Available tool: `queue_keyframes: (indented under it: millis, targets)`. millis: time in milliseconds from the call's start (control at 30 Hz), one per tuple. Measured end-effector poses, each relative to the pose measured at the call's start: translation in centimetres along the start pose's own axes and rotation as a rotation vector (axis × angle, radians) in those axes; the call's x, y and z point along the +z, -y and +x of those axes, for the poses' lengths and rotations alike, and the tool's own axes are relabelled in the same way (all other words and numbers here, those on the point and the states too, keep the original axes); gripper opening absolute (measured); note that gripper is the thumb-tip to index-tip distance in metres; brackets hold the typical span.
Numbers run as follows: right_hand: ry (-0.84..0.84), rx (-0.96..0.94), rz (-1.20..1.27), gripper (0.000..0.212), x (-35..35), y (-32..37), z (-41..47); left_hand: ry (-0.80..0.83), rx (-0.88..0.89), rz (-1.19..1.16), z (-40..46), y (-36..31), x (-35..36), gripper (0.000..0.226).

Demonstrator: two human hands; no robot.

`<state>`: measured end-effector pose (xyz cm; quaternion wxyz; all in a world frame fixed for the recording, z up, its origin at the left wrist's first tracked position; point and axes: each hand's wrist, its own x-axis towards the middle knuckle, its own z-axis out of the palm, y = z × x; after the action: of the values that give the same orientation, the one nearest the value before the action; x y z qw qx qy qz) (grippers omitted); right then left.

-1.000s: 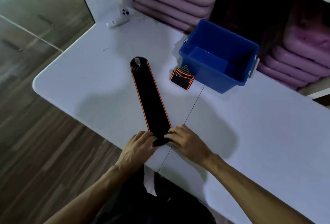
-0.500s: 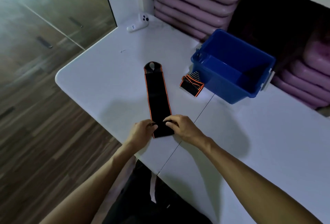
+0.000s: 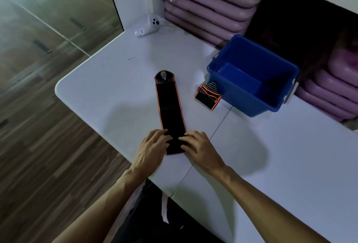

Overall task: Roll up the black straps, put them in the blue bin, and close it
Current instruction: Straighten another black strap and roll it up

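A long black strap [image 3: 169, 107] with orange edging lies flat on the white table [image 3: 100, 91], its looped end pointing away from me. My left hand [image 3: 151, 149] and my right hand [image 3: 199, 147] both press on its near end, where the fabric is folded over into a short thick fold. A second black and orange strap [image 3: 208, 95], rolled up, sits against the near left corner of the open blue bin [image 3: 249, 105]. No lid is in view.
A white controller [image 3: 148, 27] lies at the far left of the table, with a small screw [image 3: 131, 58] nearer. Stacked purple cushions [image 3: 209, 8] fill the shelf behind the bin. The table's rounded left corner drops to wooden floor.
The near end of the strap has been folded over and the flat part has grown shorter. Both hands have moved up the strap with it. The view has shifted.
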<state>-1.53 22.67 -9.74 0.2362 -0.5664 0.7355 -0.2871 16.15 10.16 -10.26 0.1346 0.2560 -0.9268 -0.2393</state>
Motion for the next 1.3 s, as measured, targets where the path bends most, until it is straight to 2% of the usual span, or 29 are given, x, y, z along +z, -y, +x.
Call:
queue_keyframes:
  millis: [67, 133, 300, 400, 500, 667, 800, 967, 1100, 1200, 1300]
  targets:
    - [0.051, -0.071, -0.165, 0.052, -0.2, -0.4, -0.6, 0.038, 0.046, 0.044, -0.2, 0.6, -0.1, 0.031]
    - [0.05, -0.123, -0.298, 0.058, -0.1, -0.7, -0.7, 0.048, 0.054, 0.088, -0.3, 0.5, -0.3, 0.035]
    - [-0.015, -0.255, -0.376, 0.043, 0.1, -1.1, 0.1, 0.151, 0.104, 0.189, -0.3, -0.3, -0.7, 0.062]
    - [0.052, -0.3, -0.382, 0.043, -0.6, -1.3, 0.6, 0.124, 0.082, 0.168, 0.1, -0.5, -0.6, 0.05]
    - [0.094, -0.225, -0.258, 0.04, -1.3, -0.8, 1.2, 0.139, -0.003, 0.013, 0.4, -0.3, -0.9, 0.047]
    - [0.094, 0.028, 0.045, 0.025, -1.6, 0.6, 2.5, 0.12, -0.22, -0.187, 1.4, -0.4, -1.7, 0.033]
    - [0.059, 0.115, 0.085, 0.022, -1.2, 0.9, 3.7, 0.069, -0.344, -0.203, 1.9, -0.9, -1.3, 0.033]
    - [-0.009, 0.113, 0.118, 0.013, -0.7, 1.8, 4.4, 0.017, -0.387, -0.041, 1.8, -1.3, -0.5, 0.038]
    - [-0.105, 0.19, 0.14, 0.007, -0.1, 1.2, 4.3, -0.076, -0.317, -0.022, 2.1, -1.4, -0.9, 0.031]
    - [-0.105, 0.185, 0.037, 0.014, 0.2, 0.6, 3.9, -0.103, -0.233, 0.026, 2.3, -1.1, -1.0, 0.024]
    - [-0.06, 0.036, -0.167, 0.036, -0.5, 0.0, 3.6, -0.023, -0.088, 0.068, 1.6, 0.7, -0.9, 0.043]
